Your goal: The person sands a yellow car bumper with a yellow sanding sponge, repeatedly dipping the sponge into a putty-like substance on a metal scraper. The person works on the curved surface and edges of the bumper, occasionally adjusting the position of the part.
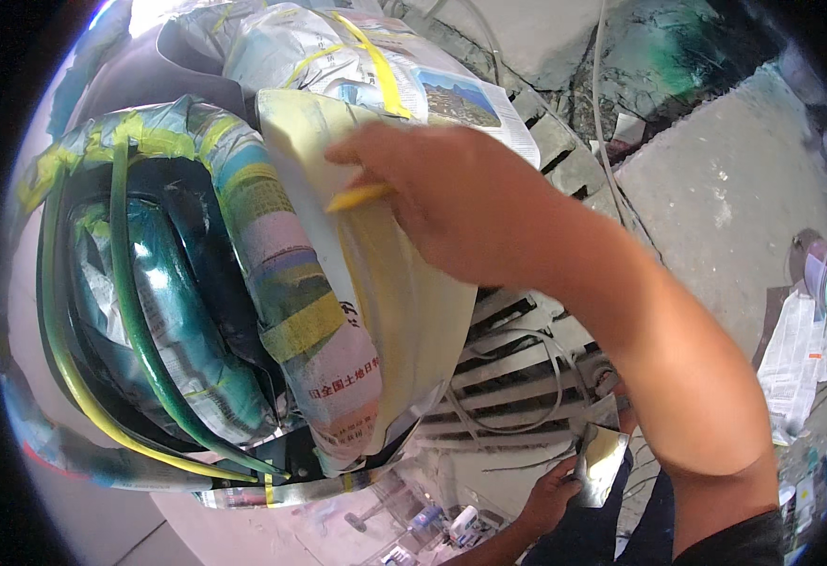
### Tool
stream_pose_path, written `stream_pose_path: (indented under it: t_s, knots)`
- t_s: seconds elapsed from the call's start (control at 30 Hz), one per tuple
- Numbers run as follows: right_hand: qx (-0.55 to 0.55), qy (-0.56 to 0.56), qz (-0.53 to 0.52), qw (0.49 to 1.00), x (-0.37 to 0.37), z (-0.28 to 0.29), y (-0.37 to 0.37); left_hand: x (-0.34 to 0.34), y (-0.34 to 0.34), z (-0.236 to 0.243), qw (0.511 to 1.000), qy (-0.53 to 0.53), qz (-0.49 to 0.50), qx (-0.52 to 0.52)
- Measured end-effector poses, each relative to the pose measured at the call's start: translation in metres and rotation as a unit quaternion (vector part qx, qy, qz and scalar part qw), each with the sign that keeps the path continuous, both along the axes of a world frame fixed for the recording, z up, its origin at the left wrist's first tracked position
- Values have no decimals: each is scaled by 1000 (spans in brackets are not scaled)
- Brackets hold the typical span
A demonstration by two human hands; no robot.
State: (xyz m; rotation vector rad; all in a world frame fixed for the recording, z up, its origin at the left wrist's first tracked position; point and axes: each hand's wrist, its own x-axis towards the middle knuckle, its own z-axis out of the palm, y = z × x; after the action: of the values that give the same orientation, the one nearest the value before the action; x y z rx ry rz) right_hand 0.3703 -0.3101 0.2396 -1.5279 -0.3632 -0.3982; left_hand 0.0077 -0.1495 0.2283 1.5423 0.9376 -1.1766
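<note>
My right hand [442, 198] is closed on a yellow putty spreader [359, 197], of which only a narrow edge shows below the fingers. It is over a curved body panel [404, 311] smeared with cream-coloured putty; I cannot tell whether the spreader touches the surface. Lower down, near my legs, my left hand [547, 498] grips a small, shiny flat plate [602, 464] by its edge, with pale paste on it. To the left of the panel runs a newspaper-wrapped rim [276, 236], taped in yellow, around a dark opening crossed by curved green strips [133, 302].
More newspaper masking [460, 99] covers the far part of the body. A slatted grate [508, 377] with a loose hose lies below on the right. Bottles [463, 521] stand at the bottom, and a crumpled newspaper sheet [789, 363] lies at the far right by some cans.
</note>
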Motion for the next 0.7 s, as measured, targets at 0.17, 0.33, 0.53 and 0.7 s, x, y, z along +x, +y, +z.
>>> stream_pose_path:
  t_s: [0.17, 0.33, 0.53, 0.7]
  knots:
    - [47, -5, 52, 997, -39, -1, -2, 3, -10, 0, 998, 50, 29, 13]
    - [69, 26, 20, 997, -11, -4, -16, 2, -16, -2, 998, 40, -10, 43]
    - [30, -2, -27, 999, 32, 3, -2, 6, -19, 1, 999, 29, 14, 19]
    - [51, 3, 27, 998, -14, 0, -2, 3, -20, 0, 998, 37, -34, 42]
